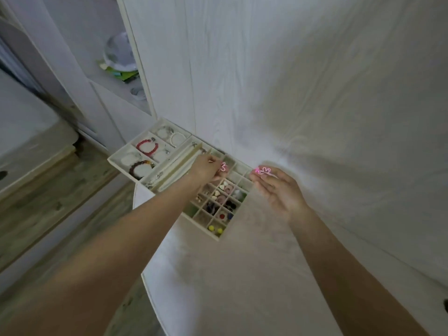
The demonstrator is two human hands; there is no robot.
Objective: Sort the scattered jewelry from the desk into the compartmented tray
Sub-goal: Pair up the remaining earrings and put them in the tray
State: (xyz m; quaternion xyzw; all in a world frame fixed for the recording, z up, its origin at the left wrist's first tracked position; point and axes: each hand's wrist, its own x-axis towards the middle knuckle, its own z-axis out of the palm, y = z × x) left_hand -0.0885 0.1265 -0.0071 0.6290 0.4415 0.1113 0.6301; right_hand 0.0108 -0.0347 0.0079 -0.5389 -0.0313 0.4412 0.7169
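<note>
**Pink flower pieces, one in each hand, over the tray**

My left hand (206, 167) is out over the middle of the compartmented tray (219, 236), fingertips pinching a small pink flower-outline piece (223, 166) just above the grid of little squares. My right hand (278, 187) sits right of the tray's far corner, palm turned up, with a matching pink flower (265, 170) pinched at the fingertips, just off the tray edge and over the white tabletop (242, 275).

The tray is in the center of the frame, at the tabletop's left edge. Its small cells hold heart shapes, dark bits, and two yellow beads (215, 229) in the near corner cell. The bigger sections to the upper left have bracelets, including a red bracelet (146, 146) and a brown bracelet (140, 169)
</note>
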